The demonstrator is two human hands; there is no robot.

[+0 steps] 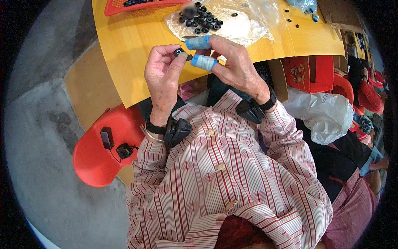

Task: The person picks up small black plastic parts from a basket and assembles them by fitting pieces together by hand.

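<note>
At the near edge of the yellow table, my left hand [165, 72] pinches a small black ring-shaped part [178, 52] with a pale centre between thumb and fingers. A small dark piece shows beside the left thumb tip; I cannot tell if it belongs to the same part. My right hand [234, 62] is just to the right, its index finger and thumb apart and pointing at the part. Blue and grey wraps [204, 62] cover that thumb and index finger. Beyond my hands, a pile of black ring-shaped parts [203, 20] lies on clear plastic sheeting [244, 31].
A red basket [114, 8] with dark parts stands at the table's far left. A few black parts lie loose at the right. A red stool [93, 153] holds two small black devices at my left. White plastic bag [321, 114] and red box [321, 72] are at my right, near another person.
</note>
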